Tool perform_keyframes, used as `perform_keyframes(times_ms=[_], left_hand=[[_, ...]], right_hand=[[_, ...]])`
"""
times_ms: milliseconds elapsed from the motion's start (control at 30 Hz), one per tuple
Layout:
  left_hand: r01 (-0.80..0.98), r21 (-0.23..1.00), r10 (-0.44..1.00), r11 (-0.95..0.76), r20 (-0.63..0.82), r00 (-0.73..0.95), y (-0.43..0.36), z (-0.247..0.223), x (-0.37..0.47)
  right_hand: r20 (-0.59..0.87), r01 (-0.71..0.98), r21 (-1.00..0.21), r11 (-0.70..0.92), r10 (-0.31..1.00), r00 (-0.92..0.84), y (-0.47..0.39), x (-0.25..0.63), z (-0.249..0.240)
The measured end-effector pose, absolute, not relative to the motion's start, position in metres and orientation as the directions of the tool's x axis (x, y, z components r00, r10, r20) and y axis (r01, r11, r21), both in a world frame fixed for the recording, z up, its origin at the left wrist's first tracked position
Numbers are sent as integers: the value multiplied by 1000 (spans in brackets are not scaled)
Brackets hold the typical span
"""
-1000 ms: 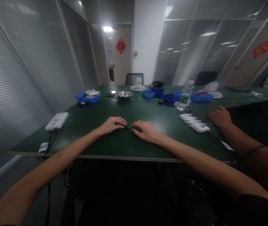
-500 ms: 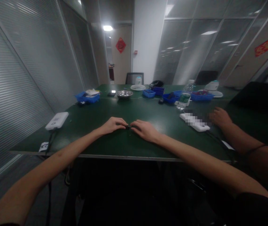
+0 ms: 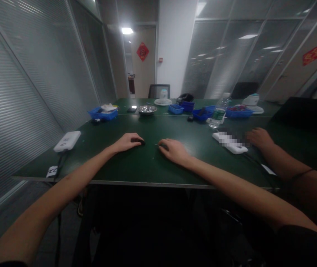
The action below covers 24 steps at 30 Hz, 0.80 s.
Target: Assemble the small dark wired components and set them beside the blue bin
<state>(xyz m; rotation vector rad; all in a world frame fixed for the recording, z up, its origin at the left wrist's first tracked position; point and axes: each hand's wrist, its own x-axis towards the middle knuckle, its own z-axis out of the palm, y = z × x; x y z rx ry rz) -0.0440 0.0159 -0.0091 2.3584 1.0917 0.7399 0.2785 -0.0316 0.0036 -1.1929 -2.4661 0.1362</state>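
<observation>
The right hand (image 3: 175,152) covers most of the thin rod (image 3: 156,144) that it grips, and pixelation at the frame's right obscures part of a white device (image 3: 239,150). A green table (image 3: 136,170) spans the middle of the frame, with glass partitions (image 3: 16,85) at upper left and upper right. Near frame center, the left hand (image 3: 127,142) pinches a small dark piece (image 3: 143,142), left of the rod's exposed tip and apart from it.

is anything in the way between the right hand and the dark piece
Nothing visible blocks the gap between the right hand and the dark piece in the left hand; only a thin rod juts into it from the right hand.
</observation>
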Motion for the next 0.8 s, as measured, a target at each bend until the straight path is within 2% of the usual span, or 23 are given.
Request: perform_keyframes(times_ms=[67,167,233,300,367,433,633,800], left_hand=[[676,530,858,-513,279,432,31,-10,-75],[863,373,924,-340,301,234,49,-12,-131],[944,289,950,-160,306,67,55,-13,-165],[965,261,948,13,305,-96,57,-13,-190],[953,271,935,133,286,-212,55,-12,-203],[942,282,929,180,265,-257,53,-11,-206],[929,306,928,207,239,-286,51,-6,-201],[871,443,902,212,255,-349,48,-5,-209]], right_hand=[[301,735,-251,630,772,-560,-31,279,3],[295,732,-255,632,772,-564,-30,280,2],[291,728,-259,635,770,-568,-29,280,1],[289,732,-254,633,772,-567,-29,280,1],[290,736,-249,629,774,-563,-29,280,1],[291,737,-249,628,775,-561,-29,280,1],[290,735,-254,628,775,-562,-30,280,3],[289,726,-269,633,772,-565,-30,281,3]])
